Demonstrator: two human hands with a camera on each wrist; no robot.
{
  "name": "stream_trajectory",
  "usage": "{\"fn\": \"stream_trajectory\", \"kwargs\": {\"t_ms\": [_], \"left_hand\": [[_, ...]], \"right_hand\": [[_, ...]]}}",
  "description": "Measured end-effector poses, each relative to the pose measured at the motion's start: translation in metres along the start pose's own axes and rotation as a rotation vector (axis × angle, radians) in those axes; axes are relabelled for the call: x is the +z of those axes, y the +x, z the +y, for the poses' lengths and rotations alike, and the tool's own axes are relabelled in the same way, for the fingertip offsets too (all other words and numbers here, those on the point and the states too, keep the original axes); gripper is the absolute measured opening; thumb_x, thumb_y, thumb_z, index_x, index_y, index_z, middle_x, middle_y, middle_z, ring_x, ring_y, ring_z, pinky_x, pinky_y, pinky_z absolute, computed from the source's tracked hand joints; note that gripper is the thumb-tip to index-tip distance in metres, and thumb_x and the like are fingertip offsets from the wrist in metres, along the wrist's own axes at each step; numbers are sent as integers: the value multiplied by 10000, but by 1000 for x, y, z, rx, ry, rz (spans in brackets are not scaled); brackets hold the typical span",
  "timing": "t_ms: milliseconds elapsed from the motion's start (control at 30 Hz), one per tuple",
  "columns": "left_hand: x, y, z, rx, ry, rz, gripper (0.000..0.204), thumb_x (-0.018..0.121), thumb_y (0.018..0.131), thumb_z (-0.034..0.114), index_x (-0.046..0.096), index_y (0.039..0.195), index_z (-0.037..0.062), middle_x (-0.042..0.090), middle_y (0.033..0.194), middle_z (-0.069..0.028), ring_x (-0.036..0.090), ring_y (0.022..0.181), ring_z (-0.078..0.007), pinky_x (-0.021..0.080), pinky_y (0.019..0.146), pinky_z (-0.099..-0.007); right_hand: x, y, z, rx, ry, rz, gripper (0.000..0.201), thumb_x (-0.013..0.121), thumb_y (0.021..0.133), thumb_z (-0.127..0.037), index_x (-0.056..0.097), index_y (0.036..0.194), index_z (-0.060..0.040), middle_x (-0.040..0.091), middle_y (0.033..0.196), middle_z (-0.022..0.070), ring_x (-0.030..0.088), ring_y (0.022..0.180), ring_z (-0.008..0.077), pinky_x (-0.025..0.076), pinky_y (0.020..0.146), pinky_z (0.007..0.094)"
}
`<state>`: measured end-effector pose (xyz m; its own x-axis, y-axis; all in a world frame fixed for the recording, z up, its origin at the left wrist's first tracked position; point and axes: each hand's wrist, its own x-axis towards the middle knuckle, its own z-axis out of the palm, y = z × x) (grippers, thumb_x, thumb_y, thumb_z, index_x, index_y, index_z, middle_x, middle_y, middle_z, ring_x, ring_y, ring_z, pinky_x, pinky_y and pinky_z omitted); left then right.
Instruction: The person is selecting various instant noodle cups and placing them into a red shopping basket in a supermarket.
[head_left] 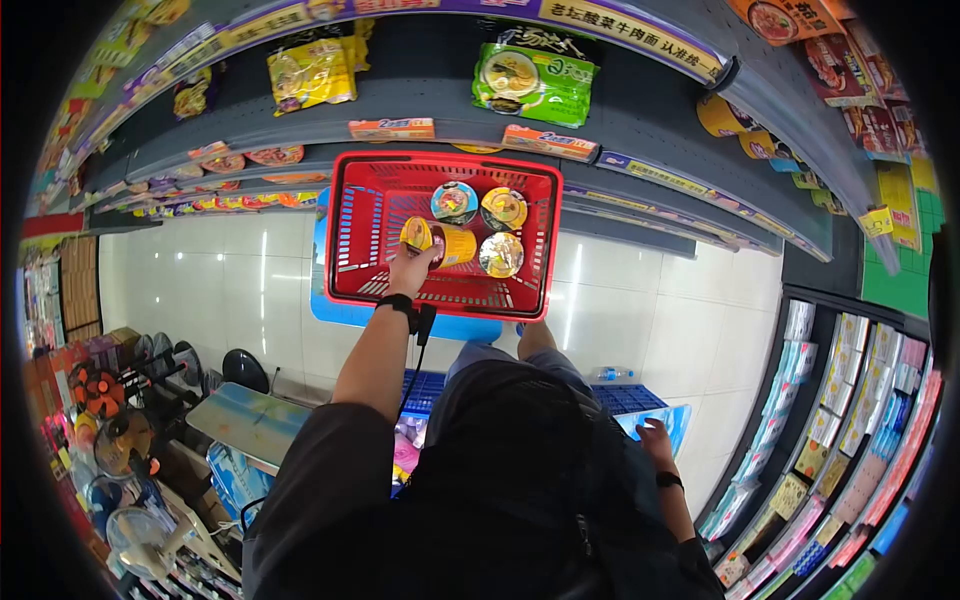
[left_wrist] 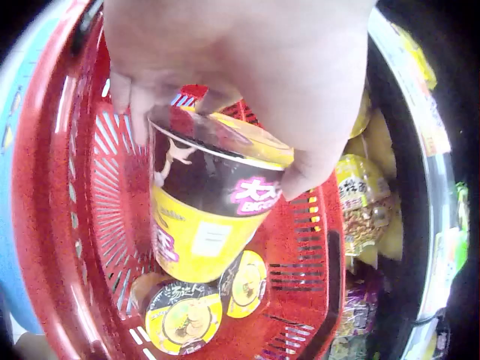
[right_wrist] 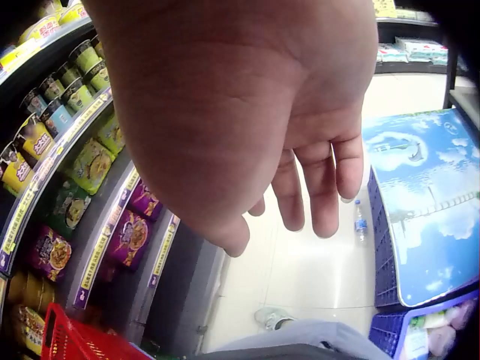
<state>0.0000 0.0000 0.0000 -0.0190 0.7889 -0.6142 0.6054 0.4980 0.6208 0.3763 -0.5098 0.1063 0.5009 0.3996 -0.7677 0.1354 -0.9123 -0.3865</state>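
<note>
My left hand [head_left: 410, 270] grips a yellow and dark brown instant noodle cup [head_left: 456, 246] near its lid. In the left wrist view the noodle cup [left_wrist: 214, 202] is tilted inside the red shopping basket [head_left: 340, 240], its lid partly hidden under the hand. Three more noodle cups stand in the basket with lids up: one blue-rimmed cup [head_left: 454, 202], a yellow-lidded cup [head_left: 504, 208] and another pale yellow-lidded cup [head_left: 501, 255]. My right hand [head_left: 657, 445] hangs at my side, fingers loosely bent and holding nothing, over a blue picture-topped table [right_wrist: 427, 202].
Ahead run grey store shelves [head_left: 410, 95] with a green noodle packet [head_left: 535, 85] and a yellow noodle packet [head_left: 312, 78]. The basket sits above a blue surface [head_left: 400, 320]. Fans [head_left: 125, 445] stand at the left, tissue shelves [head_left: 840, 440] at the right. A water bottle [right_wrist: 361, 223] lies on the floor.
</note>
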Motion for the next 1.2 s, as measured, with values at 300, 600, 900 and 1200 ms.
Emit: {"fn": "stream_trajectory", "kwargs": {"t_ms": [300, 600, 900, 1200], "left_hand": [[-55, -89, -19, 239, -658, -80, 527, 675, 816, 179, 428, 1234, -24, 542, 1008, -48, 517, 901, -122, 415, 774, -264], [-90, -179, 21, 518, -633, -333, 571, 671, 790, 84, 422, 1298, 11, 537, 1185, -79, 516, 1075, -156, 406, 931, -295], [-82, -236, 110, 711, -525, -560, 723, 719, 716, 42, 366, 1348, 31, 515, 1207, -76, 496, 1114, -169, 379, 972, -314], [-12, -284, 245, 952, -359, -804, 857, 755, 617, 42, 344, 1369, 20, 400, 1356, -108, 369, 1281, -216, 264, 1076, -334]], "right_hand": [[4, 20, -99, -85, 180, 88, 422, 621, 842, -217, 483, 1199, -39, 617, 903, 90, 621, 698, 162, 460, 562, 289], [-12, 19, -242, -562, 254, 4, 372, 603, 876, -222, 498, 1202, -75, 608, 964, 32, 589, 762, 119, 441, 651, 249], [-30, -14, -363, -1012, 241, -470, 435, 663, 830, -101, 484, 1222, -48, 586, 1095, 54, 571, 870, 119, 465, 752, 254], [-104, 8, -387, -1046, 161, -1058, 887, 776, 710, -114, 238, 1410, -40, 463, 1306, 107, 451, 1211, 218, 380, 987, 345]]}}
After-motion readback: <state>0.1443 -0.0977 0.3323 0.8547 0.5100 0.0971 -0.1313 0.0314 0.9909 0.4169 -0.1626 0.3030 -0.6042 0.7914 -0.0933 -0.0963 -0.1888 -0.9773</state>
